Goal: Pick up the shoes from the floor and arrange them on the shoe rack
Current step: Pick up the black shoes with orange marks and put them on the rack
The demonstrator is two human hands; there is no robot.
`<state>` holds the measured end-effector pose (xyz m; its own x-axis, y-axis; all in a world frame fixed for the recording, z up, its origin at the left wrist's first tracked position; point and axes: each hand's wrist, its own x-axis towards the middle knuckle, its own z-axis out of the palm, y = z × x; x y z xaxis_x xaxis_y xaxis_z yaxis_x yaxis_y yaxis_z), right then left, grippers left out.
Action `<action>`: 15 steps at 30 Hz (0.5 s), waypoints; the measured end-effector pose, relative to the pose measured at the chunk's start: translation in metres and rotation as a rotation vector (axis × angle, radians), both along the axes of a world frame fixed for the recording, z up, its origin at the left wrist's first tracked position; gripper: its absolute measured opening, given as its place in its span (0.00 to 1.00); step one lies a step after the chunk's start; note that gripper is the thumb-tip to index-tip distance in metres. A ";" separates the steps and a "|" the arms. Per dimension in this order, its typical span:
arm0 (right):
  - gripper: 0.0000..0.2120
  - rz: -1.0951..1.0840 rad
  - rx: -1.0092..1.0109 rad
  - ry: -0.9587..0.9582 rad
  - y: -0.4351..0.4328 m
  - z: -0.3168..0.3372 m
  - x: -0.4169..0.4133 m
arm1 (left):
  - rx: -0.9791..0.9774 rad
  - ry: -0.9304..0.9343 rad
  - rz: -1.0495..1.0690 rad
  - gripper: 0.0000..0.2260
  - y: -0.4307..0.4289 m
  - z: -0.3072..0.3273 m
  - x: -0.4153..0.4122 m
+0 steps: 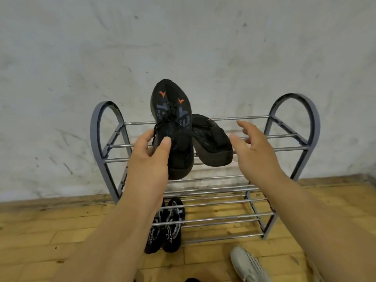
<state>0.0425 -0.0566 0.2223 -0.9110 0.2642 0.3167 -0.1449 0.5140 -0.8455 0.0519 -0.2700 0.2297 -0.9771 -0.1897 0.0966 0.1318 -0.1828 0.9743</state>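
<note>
My left hand [149, 159] grips a black sneaker with orange marks [173, 119] by its heel side, toe pointing up and away, over the top tier of the grey metal shoe rack [293, 137]. A second black sneaker [211, 141] lies tilted on the top rails just right of it, touching the first. My right hand [254, 147] hovers with fingers spread, just right of that second sneaker, holding nothing. A pair of black-and-white knit shoes [166, 226] sits on the lowest tier, toes toward the wall.
A white sneaker [248, 265] lies on the yellow tiled floor [50, 231] at the lower right, in front of the rack. A scuffed white wall [183, 47] stands right behind the rack. The middle tier holds bare rails.
</note>
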 end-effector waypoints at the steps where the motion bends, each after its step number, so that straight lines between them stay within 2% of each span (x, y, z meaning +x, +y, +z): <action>1: 0.20 0.050 -0.051 -0.003 0.001 0.006 0.006 | -0.016 0.017 -0.017 0.11 0.005 0.002 0.004; 4: 0.18 0.191 -0.110 -0.016 0.005 0.017 0.023 | -0.102 0.089 -0.075 0.10 0.025 0.006 0.016; 7: 0.19 0.222 -0.095 0.000 0.016 0.023 0.036 | -0.263 0.176 -0.152 0.15 0.049 0.008 0.027; 12: 0.21 0.350 -0.279 0.001 0.040 0.025 0.055 | -0.275 0.268 -0.333 0.20 0.084 -0.001 0.039; 15: 0.24 0.331 -0.367 -0.016 0.057 0.026 0.065 | -0.347 0.293 -0.298 0.27 0.095 -0.005 0.037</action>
<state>0.1073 0.0005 0.2478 -0.9687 0.0518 0.2427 -0.2359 0.1107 -0.9654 0.0889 -0.1746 0.2245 -0.9062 0.1831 0.3811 0.3989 0.0718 0.9142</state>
